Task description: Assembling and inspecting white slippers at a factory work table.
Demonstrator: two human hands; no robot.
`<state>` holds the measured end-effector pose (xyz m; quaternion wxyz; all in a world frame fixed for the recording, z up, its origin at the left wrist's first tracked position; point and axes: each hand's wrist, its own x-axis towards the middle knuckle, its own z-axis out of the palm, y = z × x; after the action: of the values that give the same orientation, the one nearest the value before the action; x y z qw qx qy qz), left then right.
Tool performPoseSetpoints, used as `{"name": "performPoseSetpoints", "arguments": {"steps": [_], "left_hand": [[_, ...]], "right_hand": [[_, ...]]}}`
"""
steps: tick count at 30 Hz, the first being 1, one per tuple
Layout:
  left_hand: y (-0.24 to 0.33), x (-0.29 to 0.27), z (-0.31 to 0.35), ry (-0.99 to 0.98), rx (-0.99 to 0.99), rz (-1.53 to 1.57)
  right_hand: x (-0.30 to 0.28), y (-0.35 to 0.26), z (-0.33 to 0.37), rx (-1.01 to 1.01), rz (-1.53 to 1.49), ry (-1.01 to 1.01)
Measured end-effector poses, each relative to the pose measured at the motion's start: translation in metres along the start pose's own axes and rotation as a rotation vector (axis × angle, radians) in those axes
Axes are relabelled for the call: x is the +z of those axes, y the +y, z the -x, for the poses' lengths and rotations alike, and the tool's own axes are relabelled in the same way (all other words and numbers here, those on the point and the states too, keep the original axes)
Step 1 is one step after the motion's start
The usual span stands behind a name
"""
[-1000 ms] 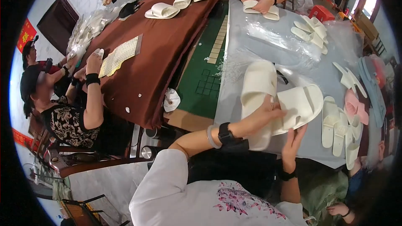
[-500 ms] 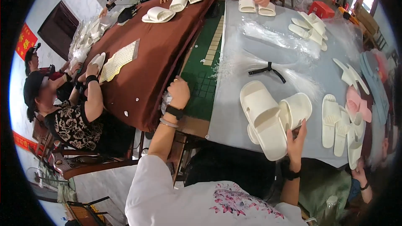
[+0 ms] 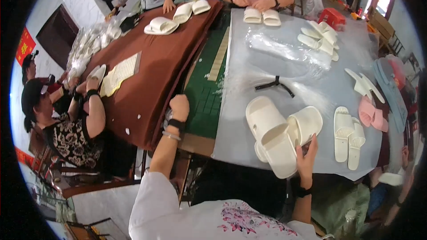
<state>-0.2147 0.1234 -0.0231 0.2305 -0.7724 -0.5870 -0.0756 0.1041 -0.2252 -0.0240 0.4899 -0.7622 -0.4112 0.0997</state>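
Note:
My right hand (image 3: 307,160) has its thumb and fingers closed at the edge of a cream slide slipper (image 3: 306,124). Against it leans a larger-looking cream slipper (image 3: 272,135), tilted with its heel end at my fingers. Both are at the near edge of the grey-covered table (image 3: 231,129). My left hand (image 3: 179,107) is a closed fist between the two tables, above the green mat's left side. Clear crumpled plastic (image 3: 168,118) shows beside it; whether the fist holds any is hidden.
A black-tied bundle of clear plastic bags (image 3: 278,83) lies beyond the slippers. White slippers (image 3: 341,135) and pink slippers (image 3: 372,114) lie to the right. Co-workers sit around, one across by a cream pair (image 3: 262,17). A brown-covered table (image 3: 151,75) stands left.
The whole view has shifted slightly. My hands keep their hold and place. At the right, a neighbour's hand and white slippers have left the table edge; one white slipper now shows lower, beyond it.

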Motion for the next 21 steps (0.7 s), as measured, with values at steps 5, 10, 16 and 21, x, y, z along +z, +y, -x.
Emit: {"name": "performPoseSetpoints", "arguments": {"steps": [5, 10, 16, 21], "left_hand": [[0.005, 0.005, -0.001, 0.023, 0.002, 0.004], [0.017, 0.003, 0.003, 0.044, 0.014, 0.183], [0.024, -0.003, 0.001, 0.06, -0.052, 0.143], [0.025, -0.011, -0.023, -0.267, -0.269, -0.001]], "right_hand": [[0.004, 0.005, -0.004, 0.006, 0.006, 0.016], [0.008, 0.006, -0.003, 0.001, 0.047, 0.023], [0.003, 0.0, -0.002, 0.067, 0.049, -0.018], [0.002, 0.001, -0.003, 0.038, 0.068, -0.006]]}}
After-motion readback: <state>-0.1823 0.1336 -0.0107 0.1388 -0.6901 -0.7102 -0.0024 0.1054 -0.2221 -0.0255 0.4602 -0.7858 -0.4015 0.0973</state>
